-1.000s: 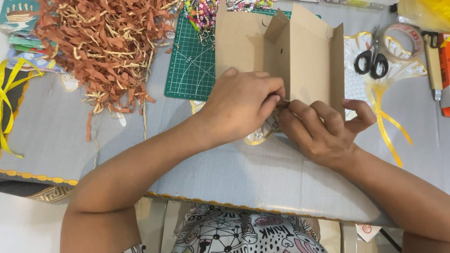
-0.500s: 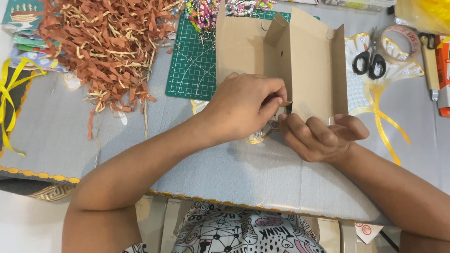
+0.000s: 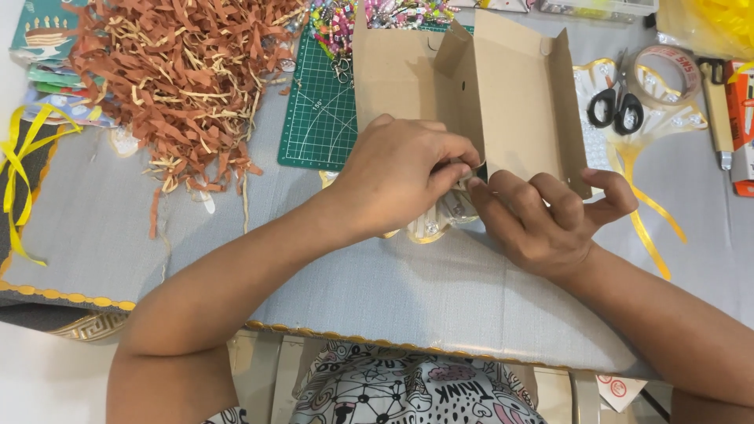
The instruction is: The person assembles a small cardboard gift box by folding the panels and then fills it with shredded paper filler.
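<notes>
The work surface was a grey fabric-covered table [image 3: 440, 290] edged with gold trim. At its centre the left hand [image 3: 400, 177] had thumb and fingertips pressed together, pinching a small item at the lower edge of a folded brown cardboard box [image 3: 503, 94]; the item itself was too small to identify. The right hand [image 3: 542, 216] met it fingertip to fingertip, fingers curled against the same edge and thumb raised; whether it gripped anything could not be determined. Directly beneath both hands lay a gold-rimmed clear tray [image 3: 436, 224], partly hidden. Just beyond the left hand sat a green cutting mat [image 3: 318, 126], and further left a heap of brown shredded paper [image 3: 181, 71]. Beyond the right hand lay black scissors [image 3: 616, 106] and a tape roll [image 3: 667, 74].
</notes>
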